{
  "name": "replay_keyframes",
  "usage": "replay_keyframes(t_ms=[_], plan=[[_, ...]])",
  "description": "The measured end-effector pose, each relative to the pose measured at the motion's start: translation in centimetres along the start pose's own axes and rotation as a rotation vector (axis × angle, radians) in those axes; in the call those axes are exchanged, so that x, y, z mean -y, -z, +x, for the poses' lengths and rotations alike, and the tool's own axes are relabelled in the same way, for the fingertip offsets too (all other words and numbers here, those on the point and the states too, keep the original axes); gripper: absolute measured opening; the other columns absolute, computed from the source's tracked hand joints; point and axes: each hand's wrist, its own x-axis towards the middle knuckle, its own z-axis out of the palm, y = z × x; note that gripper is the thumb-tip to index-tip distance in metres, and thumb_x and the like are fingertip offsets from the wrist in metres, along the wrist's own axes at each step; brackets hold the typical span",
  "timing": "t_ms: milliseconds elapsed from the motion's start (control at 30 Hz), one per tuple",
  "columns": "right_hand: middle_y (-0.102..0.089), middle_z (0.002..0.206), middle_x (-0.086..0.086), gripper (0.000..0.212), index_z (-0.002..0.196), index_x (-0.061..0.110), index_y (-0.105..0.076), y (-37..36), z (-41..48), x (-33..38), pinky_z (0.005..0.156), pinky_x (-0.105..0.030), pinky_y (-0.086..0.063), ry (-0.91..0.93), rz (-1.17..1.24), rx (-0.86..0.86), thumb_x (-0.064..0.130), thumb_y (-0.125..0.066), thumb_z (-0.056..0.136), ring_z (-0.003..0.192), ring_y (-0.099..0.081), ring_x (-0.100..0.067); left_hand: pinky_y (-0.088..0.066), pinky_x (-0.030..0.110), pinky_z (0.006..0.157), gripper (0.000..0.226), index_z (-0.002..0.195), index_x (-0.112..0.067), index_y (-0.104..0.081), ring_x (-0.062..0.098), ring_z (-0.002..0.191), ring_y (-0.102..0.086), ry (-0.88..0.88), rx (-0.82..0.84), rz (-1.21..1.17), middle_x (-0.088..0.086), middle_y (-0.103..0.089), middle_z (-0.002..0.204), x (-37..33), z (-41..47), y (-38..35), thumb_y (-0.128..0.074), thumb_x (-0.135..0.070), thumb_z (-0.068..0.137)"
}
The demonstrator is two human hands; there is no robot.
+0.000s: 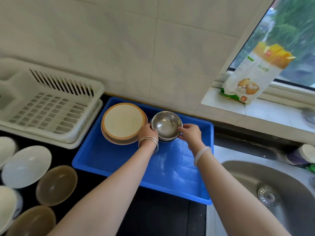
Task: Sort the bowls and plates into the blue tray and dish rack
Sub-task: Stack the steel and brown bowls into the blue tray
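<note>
Step in hand: seating a steel bowl (166,125) in the tray (119,160). Both hands are on it. The left hand (148,132) has its fingers curled on the bowl's left rim, and the right hand (190,133) pinches the right rim with thumb and fingers. The bowl is upright at the tray's far side, apparently on top of a short stack of like bowls; dark rims show just under it. Can't tell if it is fully nested or a touch above.

Just left of it in the tray is a plate stack (123,122), close to the left hand. The rack (51,113) sits left of the tray and nothing shows in it.

Not yet sorted, on the table (153,218) at the near left: a white bowl (25,166), a brown bowl (57,184), a second brown one below it, and more white pieces cut off by the frame edge.

My read: early to mid task.

Next move calls for:
- let the bowl settle square on the stack, then release both hands
- pull back without clipping the plates
- reach left for the nearest bowl on the table; one hand should do
- decide tray vs rack per item. The split rule isn't evident from here.

Risk: the stack shifting if one hand lets go first.
</note>
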Motion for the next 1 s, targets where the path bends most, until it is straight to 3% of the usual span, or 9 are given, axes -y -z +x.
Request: replay_keyframes(t_ms=[167, 267, 367, 467, 533, 633, 833, 1000], plan=[[-0.069, 0.072, -0.005, 0.026, 0.063, 0.024, -0.065, -0.4, 0.4, -1.0, 0.079, -0.044, -0.059, 0.051, -0.059, -0.030, 0.010, -0.059, 0.084, 0.083, -0.070, -0.028, -0.048, 0.044, 0.092, 0.027, 0.110, -0.001, -0.057, 0.034, 0.107, -0.055, -0.010, -0.024, 0.168, 0.019, -0.058, 0.118, 0.2, -0.5, -1.0, -0.046, -0.013, 0.089], [-0.070, 0.074, -0.005, 0.017, 0.080, 0.016, -0.073, -0.7, 0.4, -1.6, 0.077, -0.040, -0.058, 0.076, -0.069, -0.031, 0.012, -0.057, 0.084, 0.082, -0.069, -0.026, -0.044, 0.043, 0.099, 0.031, 0.116, -0.002, -0.055, 0.036, 0.115, -0.050, 0.032, -0.016, 0.153, 0.017, -0.045, 0.135, 0.4, -0.8, -1.6, -0.048, -0.013, 0.088], [-0.071, 0.090, -0.001, 0.024, 0.104, 0.015, -0.073, -0.9, 0.3, -2.1, 0.071, -0.028, -0.049, 0.102, -0.086, -0.046, 0.016, -0.056, 0.087, 0.088, -0.064, -0.020, -0.045, 0.037, 0.095, 0.030, 0.116, -0.004, -0.055, 0.035, 0.111, -0.054, 0.055, -0.020, 0.050, 0.015, -0.039, 0.140, 0.6, -1.1, -1.9, -0.049, -0.012, 0.088], [-0.069, 0.113, -0.004, 0.033, 0.121, 0.016, -0.065, -1.2, 0.2, -2.3, 0.084, -0.036, -0.053, 0.069, -0.051, -0.027, 0.019, -0.055, 0.090, 0.099, -0.063, -0.021, -0.045, 0.037, 0.092, 0.026, 0.112, -0.004, -0.057, 0.032, 0.110, -0.055, 0.042, -0.039, -0.050, 0.016, -0.053, 0.128, 0.8, -1.3, -2.0, -0.050, -0.010, 0.088], [-0.068, 0.116, -0.006, 0.034, 0.123, 0.016, -0.064, -1.5, 0.1, -2.4, 0.093, -0.043, -0.051, 0.065, -0.032, -0.007, 0.018, -0.054, 0.090, 0.105, -0.061, -0.023, -0.046, 0.038, 0.090, 0.026, 0.112, -0.006, -0.057, 0.032, 0.110, -0.056, 0.058, -0.040, -0.112, 0.015, -0.060, 0.122, 0.9, -1.6, -2.1, -0.051, -0.012, 0.088], [-0.068, 0.116, -0.004, 0.033, 0.122, 0.017, -0.064, -1.5, -0.1, -2.4, 0.096, -0.045, -0.050, 0.061, -0.011, 0.014, 0.022, -0.053, 0.091, 0.110, -0.059, -0.023, -0.041, 0.037, 0.096, 0.035, 0.124, -0.008, -0.053, 0.032, 0.120, -0.051, 0.086, -0.040, -0.193, 0.012, -0.055, 0.132, 1.1, -1.9, -1.9, -0.053, -0.014, 0.090], [-0.064, 0.089, 0.006, 0.028, 0.113, 0.014, -0.067, -0.7, -0.9, -2.3, 0.092, -0.043, -0.050, 0.096, -0.043, 0.056, 0.025, -0.050, 0.094, 0.093, -0.057, -0.017, -0.036, 0.039, 0.107, 0.046, 0.136, -0.010, -0.044, 0.027, 0.129, -0.046, 0.111, 0.061, -0.329, 0.007, -0.050, 0.140, 2.5, -2.0, -0.9, -0.051, -0.020, 0.091], [-0.065, 0.114, -0.001, 0.030, 0.120, 0.013, -0.061, 0.0, -4.1, -2.6, 0.092, -0.036, -0.049, 0.181, -0.132, 0.004, 0.027, -0.050, 0.095, 0.103, -0.057, -0.015, -0.036, 0.029, 0.098, 0.045, 0.135, -0.011, -0.044, 0.021, 0.126, -0.048, 0.096, 0.085, -0.414, 0.004, -0.052, 0.138, 4.7, -4.2, 1.4, -0.051, -0.019, 0.092]])
